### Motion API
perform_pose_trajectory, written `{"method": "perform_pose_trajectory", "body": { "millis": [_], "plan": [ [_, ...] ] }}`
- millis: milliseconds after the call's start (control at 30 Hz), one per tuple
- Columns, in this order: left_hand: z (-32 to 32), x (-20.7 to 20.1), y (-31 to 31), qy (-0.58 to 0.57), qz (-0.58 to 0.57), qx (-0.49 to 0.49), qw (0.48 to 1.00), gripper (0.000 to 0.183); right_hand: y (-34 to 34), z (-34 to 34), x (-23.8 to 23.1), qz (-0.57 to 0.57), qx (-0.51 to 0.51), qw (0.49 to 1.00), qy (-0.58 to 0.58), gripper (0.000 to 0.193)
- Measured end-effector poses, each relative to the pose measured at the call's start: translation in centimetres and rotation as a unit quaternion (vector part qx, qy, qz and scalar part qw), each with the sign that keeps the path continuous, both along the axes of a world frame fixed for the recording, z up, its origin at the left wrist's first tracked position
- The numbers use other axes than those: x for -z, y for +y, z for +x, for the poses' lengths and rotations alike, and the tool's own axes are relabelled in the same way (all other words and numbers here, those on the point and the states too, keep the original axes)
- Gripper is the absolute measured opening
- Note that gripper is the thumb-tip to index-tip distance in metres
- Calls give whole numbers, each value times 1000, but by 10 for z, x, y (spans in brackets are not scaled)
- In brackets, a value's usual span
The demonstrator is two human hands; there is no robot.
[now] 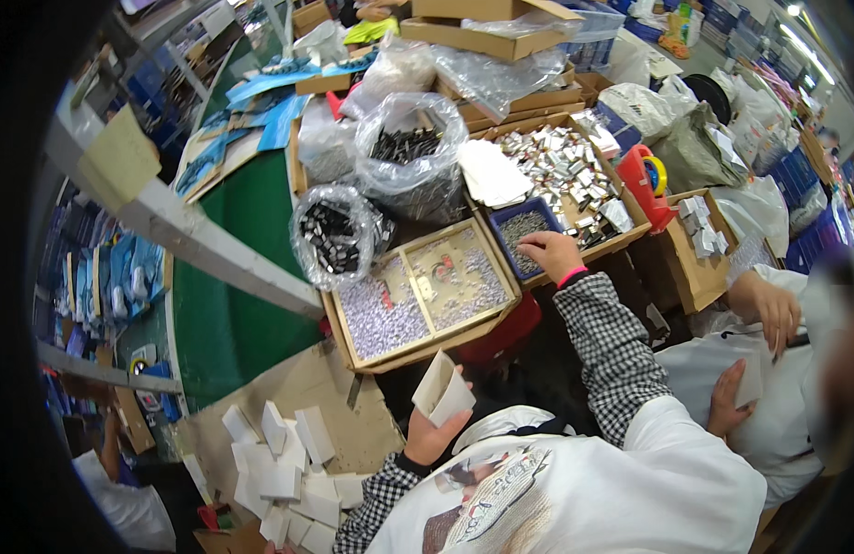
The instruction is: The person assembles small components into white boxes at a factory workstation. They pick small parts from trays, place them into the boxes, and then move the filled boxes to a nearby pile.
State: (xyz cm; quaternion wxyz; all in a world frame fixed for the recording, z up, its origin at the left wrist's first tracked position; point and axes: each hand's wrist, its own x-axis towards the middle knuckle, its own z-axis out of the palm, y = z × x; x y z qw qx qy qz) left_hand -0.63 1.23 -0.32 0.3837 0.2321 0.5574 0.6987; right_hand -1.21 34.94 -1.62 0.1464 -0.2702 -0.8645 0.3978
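Observation:
My left hand (pixel 430 438) is wrapped round a small white box (pixel 442 388), its open end tilted up toward me. Farther right and forward, my right hand (pixel 553 253) reaches over a blue tray (pixel 539 205) filled with tiny grey metal parts. Its thumb and fingers are pinched together at the tray's near right side, and whatever lies between them is too small to make out. Left of this tray, a divided wooden tray (pixel 433 332) holds many tiny pale pieces in two compartments. A heap of white boxes (pixel 293 471) lies on cardboard to my left.
Clear bags of black parts (pixel 333 242) and dark screw-like pieces (pixel 408 148) stand behind the wooden tray. A carton (pixel 644 222) of silvery parts and a red tape dispenser (pixel 641 180) are at the right. A slanted grey post (pixel 214 240) crosses the left. Another person's hand (pixel 767 309) works at the right.

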Motion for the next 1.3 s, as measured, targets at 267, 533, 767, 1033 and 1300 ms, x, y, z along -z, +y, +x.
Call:
{"method": "perform_pose_trajectory", "body": {
  "millis": [267, 533, 767, 1033, 1300],
  "plan": [
    [2, 4, 11, -30, 31, -6, 999, 64, -120, 29, -90, -72, -338, 931, 114, 14],
    [8, -2, 3, -173, 152, 92, 969, 106, -151, 49, -86, -134, -219, 947, 192, 10],
    [13, -8, -2, -306, 143, 97, 936, 100, -166, 86, -53, -422, -170, 884, 109, 27],
    [13, -4, -7, -361, 158, 125, 911, 81, -175, 104, -40, -443, -148, 877, 112, 32],
    [11, -22, -23, -436, 61, -31, 897, 47, -176, 91, -44, -275, -267, 914, 135, 13]
  ]
}}
